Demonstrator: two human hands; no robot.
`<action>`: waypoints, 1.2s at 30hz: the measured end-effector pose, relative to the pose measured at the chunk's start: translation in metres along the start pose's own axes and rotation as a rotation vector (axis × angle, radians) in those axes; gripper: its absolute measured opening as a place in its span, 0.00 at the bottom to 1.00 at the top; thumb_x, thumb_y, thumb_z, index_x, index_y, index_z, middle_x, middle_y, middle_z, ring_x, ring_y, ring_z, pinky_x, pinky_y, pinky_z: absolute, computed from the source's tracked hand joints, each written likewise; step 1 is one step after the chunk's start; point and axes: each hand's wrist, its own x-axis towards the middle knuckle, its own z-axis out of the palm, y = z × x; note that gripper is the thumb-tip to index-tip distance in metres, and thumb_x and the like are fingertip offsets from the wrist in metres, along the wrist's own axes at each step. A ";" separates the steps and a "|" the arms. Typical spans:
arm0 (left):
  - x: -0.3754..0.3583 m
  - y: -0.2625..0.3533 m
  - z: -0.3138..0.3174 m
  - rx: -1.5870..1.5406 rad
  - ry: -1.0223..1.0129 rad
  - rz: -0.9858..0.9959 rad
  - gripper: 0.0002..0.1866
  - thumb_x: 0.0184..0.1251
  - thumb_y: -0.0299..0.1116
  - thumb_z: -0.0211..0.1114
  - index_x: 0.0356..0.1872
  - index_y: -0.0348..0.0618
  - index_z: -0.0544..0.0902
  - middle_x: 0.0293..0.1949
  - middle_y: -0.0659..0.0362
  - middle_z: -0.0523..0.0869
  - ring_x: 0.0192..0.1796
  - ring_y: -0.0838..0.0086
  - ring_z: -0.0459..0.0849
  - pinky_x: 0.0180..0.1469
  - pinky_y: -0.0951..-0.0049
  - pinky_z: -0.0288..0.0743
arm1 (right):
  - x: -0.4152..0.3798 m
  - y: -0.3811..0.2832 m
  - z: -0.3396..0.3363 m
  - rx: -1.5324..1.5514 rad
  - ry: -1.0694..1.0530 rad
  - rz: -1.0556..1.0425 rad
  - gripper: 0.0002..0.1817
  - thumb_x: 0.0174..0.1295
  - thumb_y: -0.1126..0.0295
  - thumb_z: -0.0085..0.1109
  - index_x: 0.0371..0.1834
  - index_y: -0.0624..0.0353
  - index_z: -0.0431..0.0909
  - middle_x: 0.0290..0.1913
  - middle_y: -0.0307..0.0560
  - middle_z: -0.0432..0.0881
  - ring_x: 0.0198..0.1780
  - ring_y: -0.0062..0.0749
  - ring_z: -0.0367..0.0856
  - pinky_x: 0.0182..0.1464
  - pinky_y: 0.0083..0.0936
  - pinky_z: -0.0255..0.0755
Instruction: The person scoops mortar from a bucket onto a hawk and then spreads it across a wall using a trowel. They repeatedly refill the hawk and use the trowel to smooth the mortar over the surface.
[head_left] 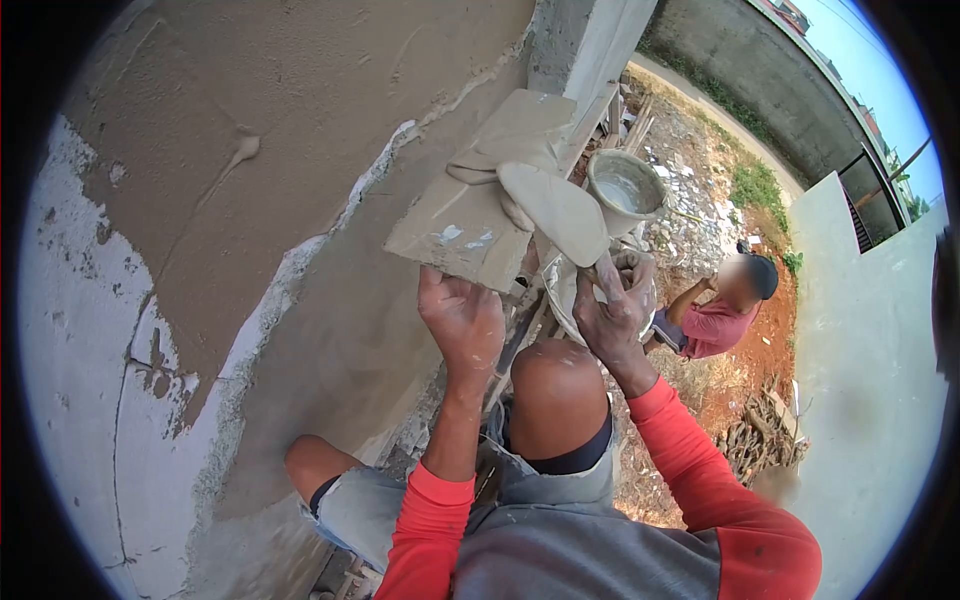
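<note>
My left hand (462, 322) is closed at the lower edge of a flat mortar board (440, 225), which tilts beside the wall. Part of its grip is hidden under the board. Wet grey mortar (520, 135) lies on the board's far part. In my right hand (615, 305) is a trowel (555, 208), its rounded blade coated with mortar and held over the board's right side. The fingers wrap its handle, which is mostly hidden. To the left, fresh brown plaster (240, 90) covers the upper wall, with a ragged edge against bare whitish wall (75, 290).
A mortar-crusted bucket (600, 190) with grey contents stands just beyond the trowel. Another pale container (560, 290) sits partly behind my right hand. Below right, a person in a pink shirt (715, 325) is on rubble-strewn ground. Sticks (755, 440) are piled near the right wall (860, 400).
</note>
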 end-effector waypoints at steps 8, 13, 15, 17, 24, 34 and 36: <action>0.000 0.000 -0.051 -0.006 -0.027 0.068 0.28 0.67 0.15 0.68 0.68 0.30 0.73 0.61 0.53 0.85 0.59 0.75 0.84 0.64 0.72 0.77 | -0.043 0.073 -0.064 -0.428 -0.584 0.220 0.22 0.58 0.70 0.67 0.59 0.47 0.87 0.42 0.51 0.76 0.40 0.49 0.80 0.40 0.43 0.75; -0.026 0.033 -0.121 0.297 -0.005 0.117 0.28 0.66 0.18 0.71 0.67 0.34 0.75 0.60 0.57 0.85 0.60 0.74 0.83 0.66 0.69 0.76 | -0.080 0.113 -0.044 -0.462 -0.852 0.289 0.21 0.63 0.62 0.69 0.59 0.52 0.88 0.50 0.56 0.83 0.51 0.53 0.84 0.53 0.43 0.79; -0.049 0.060 -0.146 0.421 0.044 0.143 0.29 0.65 0.20 0.72 0.67 0.35 0.75 0.59 0.57 0.85 0.59 0.74 0.83 0.65 0.68 0.76 | -0.061 0.090 -0.028 -0.176 -0.726 0.432 0.22 0.64 0.64 0.70 0.60 0.59 0.88 0.53 0.56 0.86 0.53 0.47 0.85 0.57 0.39 0.78; -0.075 0.075 -0.179 0.484 0.085 0.178 0.29 0.66 0.23 0.73 0.67 0.37 0.75 0.59 0.58 0.85 0.59 0.74 0.82 0.64 0.68 0.77 | -0.050 0.075 -0.009 0.268 -0.573 0.708 0.21 0.67 0.65 0.69 0.60 0.65 0.86 0.52 0.54 0.88 0.54 0.40 0.86 0.59 0.36 0.77; -0.145 0.133 -0.269 0.022 0.407 0.181 0.25 0.73 0.26 0.69 0.69 0.36 0.75 0.64 0.53 0.83 0.65 0.62 0.84 0.70 0.56 0.79 | 0.045 -0.159 -0.016 0.893 -1.048 0.330 0.15 0.74 0.70 0.64 0.55 0.73 0.85 0.47 0.49 0.86 0.46 0.24 0.82 0.49 0.20 0.76; -0.112 0.194 -0.331 -0.213 0.388 0.045 0.09 0.81 0.24 0.61 0.56 0.33 0.78 0.60 0.46 0.85 0.63 0.46 0.87 0.61 0.57 0.92 | -0.020 -0.359 0.084 1.712 -1.193 0.701 0.15 0.79 0.61 0.61 0.56 0.62 0.84 0.48 0.40 0.87 0.50 0.23 0.86 0.52 0.29 0.84; -0.106 0.203 -0.321 -0.236 0.447 0.044 0.07 0.81 0.26 0.62 0.52 0.34 0.78 0.57 0.42 0.86 0.61 0.43 0.88 0.59 0.60 0.93 | -0.018 -0.374 0.089 1.694 -1.149 0.668 0.12 0.79 0.61 0.61 0.53 0.59 0.85 0.47 0.39 0.87 0.50 0.23 0.86 0.51 0.29 0.85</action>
